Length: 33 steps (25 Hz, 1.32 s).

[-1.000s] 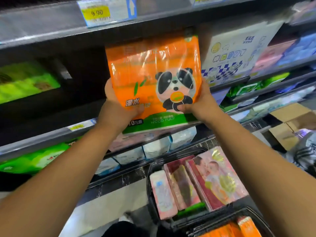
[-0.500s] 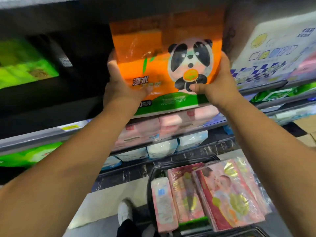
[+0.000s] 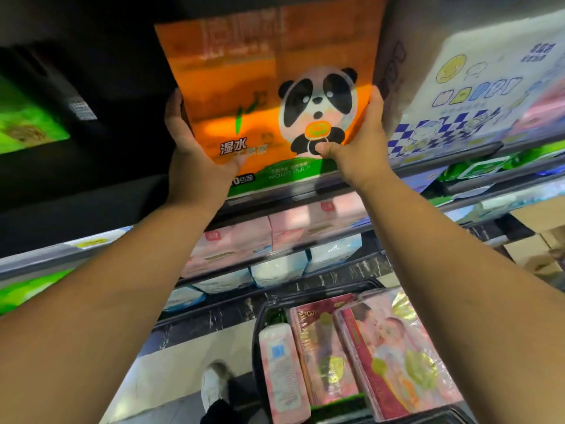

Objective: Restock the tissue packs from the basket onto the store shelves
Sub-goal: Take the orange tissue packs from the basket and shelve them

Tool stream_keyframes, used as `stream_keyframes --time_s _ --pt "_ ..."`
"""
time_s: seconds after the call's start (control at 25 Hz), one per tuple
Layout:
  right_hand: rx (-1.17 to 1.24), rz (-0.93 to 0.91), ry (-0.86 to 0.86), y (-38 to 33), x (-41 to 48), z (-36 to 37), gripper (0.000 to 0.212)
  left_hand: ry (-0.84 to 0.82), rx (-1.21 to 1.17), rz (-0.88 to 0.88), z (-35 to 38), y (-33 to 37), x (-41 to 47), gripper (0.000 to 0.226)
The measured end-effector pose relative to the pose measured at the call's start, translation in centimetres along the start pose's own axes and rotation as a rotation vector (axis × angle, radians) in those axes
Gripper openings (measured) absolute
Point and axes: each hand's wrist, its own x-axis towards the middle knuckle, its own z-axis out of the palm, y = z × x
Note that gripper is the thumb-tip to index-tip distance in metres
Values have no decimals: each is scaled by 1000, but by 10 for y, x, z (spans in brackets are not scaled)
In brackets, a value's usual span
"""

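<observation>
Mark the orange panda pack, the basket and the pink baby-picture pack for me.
orange panda pack [image 3: 244, 96], head view, on its orange front, left of the panda.
basket [image 3: 330, 291], head view, on its black far rim.
pink baby-picture pack [image 3: 397, 356], head view, on its printed front face.

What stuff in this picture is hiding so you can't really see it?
Head view:
- Top right corner of the orange panda pack: cut off by the upper edge.
- Fingers of the left hand and right hand: mostly behind the pack.
- Near end of the basket: cut off by the lower edge.
- Price label on the shelf rail: too blurred to read.
</observation>
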Motion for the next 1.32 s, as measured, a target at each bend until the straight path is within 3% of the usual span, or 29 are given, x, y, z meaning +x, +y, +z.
stream_keyframes --time_s 0.16,0.28,0.36,0.4,0.52,0.72,1.12,1.32 --pt "-208 44 149 2 1 15 102 24 0 -23 13 -5 10 103" --pt "-430 -119 258 2 -22 25 54 47 15 -51 18 -11 12 104" --pt "-530 -200 98 8 -31 33 25 43 30 -108 24 -17 8 101" --pt "-567 -196 30 12 -31 36 23 40 47 -118 28 -19 7 99" --pt "-640 -215 -13 18 -22 37 46 27 61 -86 39 -18 11 96" --pt "-665 -134 -217 18 0 28 72 -212 147 -73 41 -12 29 89" --pt "-645 -104 -241 23 -1 31 75 -186 192 -37 29 -12 23 92" --pt "-720 -167 -154 16 -16 28 69 -136 527 91 21 -20 -8 94"
